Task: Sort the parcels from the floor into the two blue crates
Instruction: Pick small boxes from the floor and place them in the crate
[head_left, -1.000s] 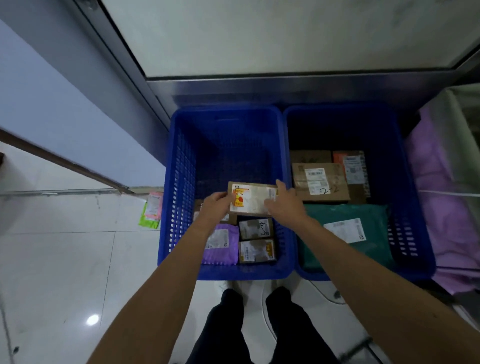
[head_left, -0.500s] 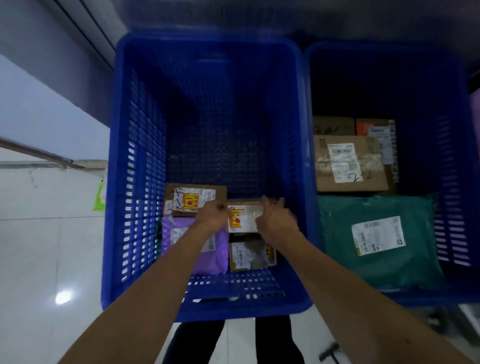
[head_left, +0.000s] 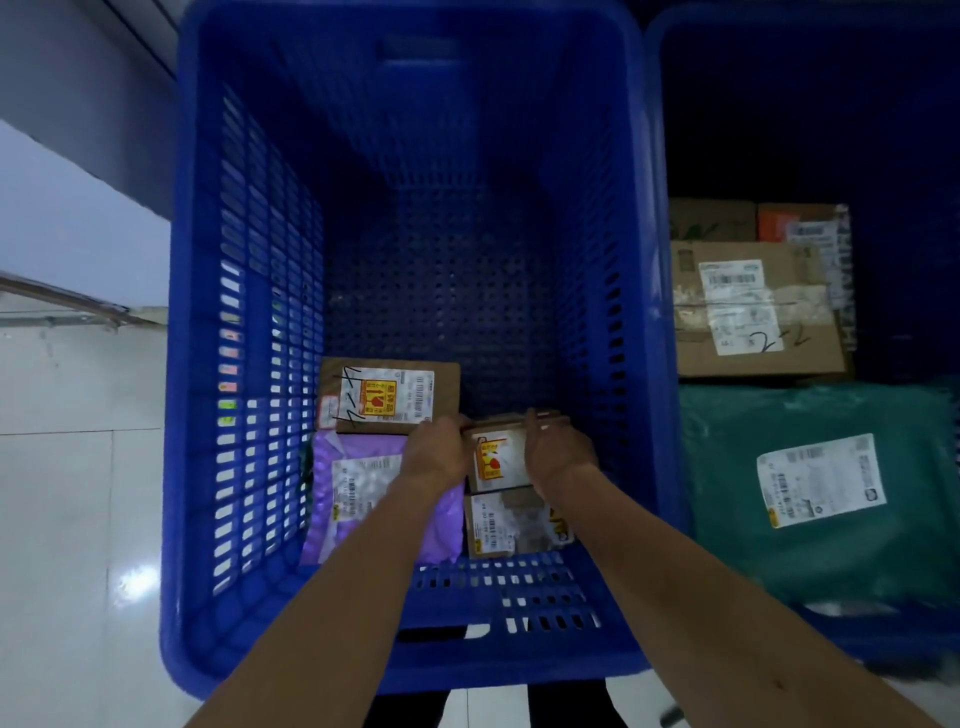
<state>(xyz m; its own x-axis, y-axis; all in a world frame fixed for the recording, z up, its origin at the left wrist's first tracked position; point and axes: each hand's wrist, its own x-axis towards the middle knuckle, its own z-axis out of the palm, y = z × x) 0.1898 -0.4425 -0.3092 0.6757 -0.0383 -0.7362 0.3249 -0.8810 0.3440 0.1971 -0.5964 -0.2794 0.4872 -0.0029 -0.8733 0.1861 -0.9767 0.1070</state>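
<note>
Cardboard parcel (head_left: 497, 460) with the strawberry label sits low in the left blue crate (head_left: 249, 312), over a second small box (head_left: 511, 525) and just beside the purple mailer (head_left: 358, 488). Risk: I cannot tell whether it rests flat yet, so a release while tilted or only half supported could let it slide off the box beneath or tip onto the mailer. Parcel lies between the hands: left hand (head_left: 436, 454) grips its left edge, right hand (head_left: 558, 449) grips its right edge, fingers curled over the far side.
</note>
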